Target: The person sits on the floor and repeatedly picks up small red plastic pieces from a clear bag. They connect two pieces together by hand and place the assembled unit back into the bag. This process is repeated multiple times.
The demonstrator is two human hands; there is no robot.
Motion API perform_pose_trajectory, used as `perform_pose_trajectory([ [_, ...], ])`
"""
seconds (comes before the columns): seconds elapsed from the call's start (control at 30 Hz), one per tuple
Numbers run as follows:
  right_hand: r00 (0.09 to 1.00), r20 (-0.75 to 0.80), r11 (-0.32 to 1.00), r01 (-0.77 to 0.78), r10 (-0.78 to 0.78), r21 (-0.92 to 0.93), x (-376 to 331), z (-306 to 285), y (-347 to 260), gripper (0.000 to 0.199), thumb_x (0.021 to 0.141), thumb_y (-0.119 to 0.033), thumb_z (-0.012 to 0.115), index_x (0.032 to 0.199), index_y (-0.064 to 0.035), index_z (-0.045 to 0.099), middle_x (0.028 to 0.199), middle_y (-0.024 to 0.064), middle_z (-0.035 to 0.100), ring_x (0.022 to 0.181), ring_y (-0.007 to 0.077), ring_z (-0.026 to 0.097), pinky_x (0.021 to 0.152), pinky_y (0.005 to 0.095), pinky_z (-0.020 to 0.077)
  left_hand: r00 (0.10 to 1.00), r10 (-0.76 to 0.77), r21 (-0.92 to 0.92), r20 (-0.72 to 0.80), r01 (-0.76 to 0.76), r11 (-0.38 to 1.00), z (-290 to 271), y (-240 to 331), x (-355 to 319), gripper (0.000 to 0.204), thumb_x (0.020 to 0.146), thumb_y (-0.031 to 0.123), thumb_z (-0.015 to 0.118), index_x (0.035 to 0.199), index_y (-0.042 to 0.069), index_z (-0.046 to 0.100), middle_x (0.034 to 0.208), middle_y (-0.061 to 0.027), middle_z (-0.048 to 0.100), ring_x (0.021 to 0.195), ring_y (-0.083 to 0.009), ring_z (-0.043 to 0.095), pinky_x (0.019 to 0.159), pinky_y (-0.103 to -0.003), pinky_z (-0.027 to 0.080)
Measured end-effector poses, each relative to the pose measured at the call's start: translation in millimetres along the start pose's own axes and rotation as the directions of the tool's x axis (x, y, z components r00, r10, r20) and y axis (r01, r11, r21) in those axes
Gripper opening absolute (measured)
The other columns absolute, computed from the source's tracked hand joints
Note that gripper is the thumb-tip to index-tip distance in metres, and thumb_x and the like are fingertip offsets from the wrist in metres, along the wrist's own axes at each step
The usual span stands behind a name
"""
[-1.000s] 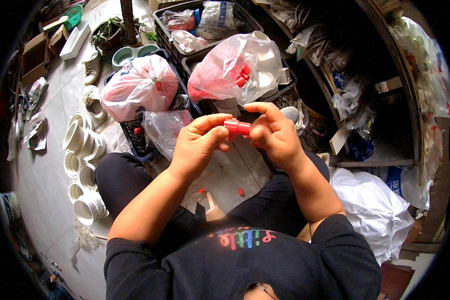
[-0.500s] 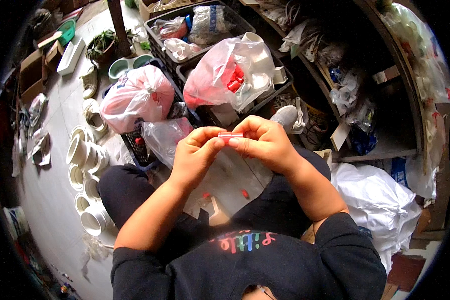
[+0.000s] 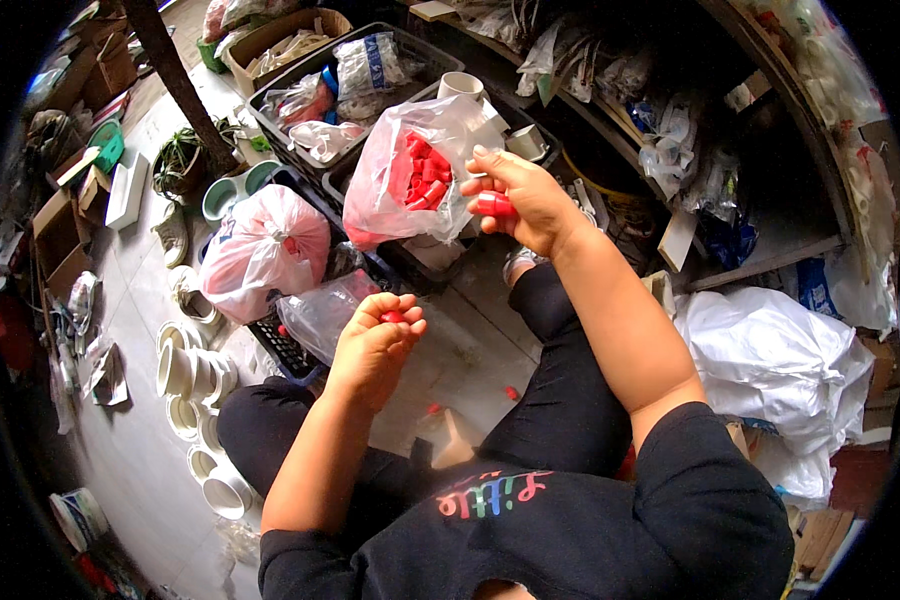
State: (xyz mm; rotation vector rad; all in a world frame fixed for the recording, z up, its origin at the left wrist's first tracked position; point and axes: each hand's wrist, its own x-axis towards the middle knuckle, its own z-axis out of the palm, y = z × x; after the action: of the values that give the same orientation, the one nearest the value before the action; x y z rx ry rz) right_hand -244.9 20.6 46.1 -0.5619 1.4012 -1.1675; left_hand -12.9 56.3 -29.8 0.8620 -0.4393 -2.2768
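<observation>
My left hand [image 3: 368, 350] is closed over the lap with a small red plastic piece [image 3: 393, 316] showing between its fingers. Farther forward and to the right, my right hand [image 3: 530, 202] has its lower fingers curled round a red tubular piece [image 3: 495, 205], while its upper fingers point left. Beside that hand, at the right rim of the mouth, is a translucent plastic bag [image 3: 370, 190]. Many red plastic pieces [image 3: 425, 172] fill the bag's opening. Two small red bits [image 3: 511, 393] lie on the floor between my legs.
Behind the bag stands a dark crate [image 3: 410, 50] of wrapped items. A knotted white bag [image 3: 270, 240] sits in a crate to the left, near white plastic pipe fittings [image 3: 195, 375]. At right are a cluttered shelf [image 3: 760, 262] and a large white sack [image 3: 770, 350].
My hands were together on a red piece and are now apart. The right has moved forward beside the bag; the left has drawn slightly back. The view has shifted too.
</observation>
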Motion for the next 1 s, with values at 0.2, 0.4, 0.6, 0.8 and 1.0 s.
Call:
perform_pose_trajectory([
  [0.2, 0.928, 0.364, 0.939, -0.05, -0.083, 0.341, -26.9, -4.0, 3.3, 0.04, 0.065, 0.012, 0.046, 0.102, 0.0003, 0.051, 0.103, 0.015, 0.055, 0.098, 0.0248, 0.057, 0.085, 0.0335, 0.049, 0.994, 0.057, 0.057, 0.097, -0.063, 0.996, 5.6, 5.0, -6.0, 0.024, 0.085, 0.014, 0.058, 0.106, 0.008, 0.048, 0.097, -0.0084, 0.057, 0.073, -0.0136, 0.057, 0.066, -0.025, 0.049],
  [0.4, 0.923, 0.382, 0.974, -0.125, 0.044, 0.189, -53.8, 18.3, 5.4, 0.029, 0.078, 0.006, 0.049, 0.107, 0.0017, 0.047, 0.111, 0.0189, 0.054, 0.1, 0.0269, 0.057, 0.082, 0.034, 0.0511, 0.99, 0.093, 0.11, 0.103, -0.104, 0.988, 3.4, 6.9, -6.9, 0.03, 0.085, 0.013, 0.059, 0.112, 0.005, 0.051, 0.104, -0.0109, 0.058, 0.078, -0.0147, 0.058, 0.068, -0.024, 0.049],
  [0.6, 0.889, 0.458, 0.999, -0.003, 0.02, -0.039, -56.1, 21.7, 16.0, 0.03, 0.086, -0.014, 0.057, 0.112, -0.0018, 0.048, 0.104, 0.0123, 0.059, 0.086, 0.0163, 0.06, 0.068, 0.0246, 0.0486, 0.994, 0.036, -0.04, 0.103, -0.032, 0.999, 12.4, 15.5, -10.3, 0.032, 0.086, 0.01, 0.055, 0.117, 0.004, 0.051, 0.113, -0.0132, 0.055, 0.098, -0.0213, 0.057, 0.081, -0.027, 0.049],
  [0.8, 0.91, 0.411, 0.978, 0.129, -0.05, -0.165, -63.0, 33.0, 21.1, 0.03, 0.081, -0.015, 0.065, 0.107, -0.004, 0.056, 0.089, -0.0011, 0.061, 0.074, 0.0025, 0.051, 0.061, 0.0173, 0.0407, 0.988, 0.073, -0.08, 0.136, -0.063, 0.995, 9.6, 18.0, -13.9, 0.031, 0.088, 0.011, 0.052, 0.118, 0.007, 0.047, 0.106, -0.0115, 0.057, 0.09, -0.0208, 0.06, 0.072, -0.028, 0.052],
  [1.0, 0.859, 0.483, 0.927, 0.306, -0.171, -0.216, -61.9, 37.1, 38.4, 0.028, 0.079, 0.002, 0.06, 0.106, 0.0003, 0.056, 0.097, 0.0056, 0.06, 0.092, 0.0109, 0.057, 0.081, 0.0237, 0.0458, 0.976, 0.127, -0.084, 0.178, -0.113, 0.99, 6.0, 16.5, -12.1, 0.021, 0.09, 0.017, 0.049, 0.109, 0.008, 0.046, 0.103, -0.0084, 0.057, 0.09, -0.0176, 0.059, 0.068, -0.028, 0.05],
])
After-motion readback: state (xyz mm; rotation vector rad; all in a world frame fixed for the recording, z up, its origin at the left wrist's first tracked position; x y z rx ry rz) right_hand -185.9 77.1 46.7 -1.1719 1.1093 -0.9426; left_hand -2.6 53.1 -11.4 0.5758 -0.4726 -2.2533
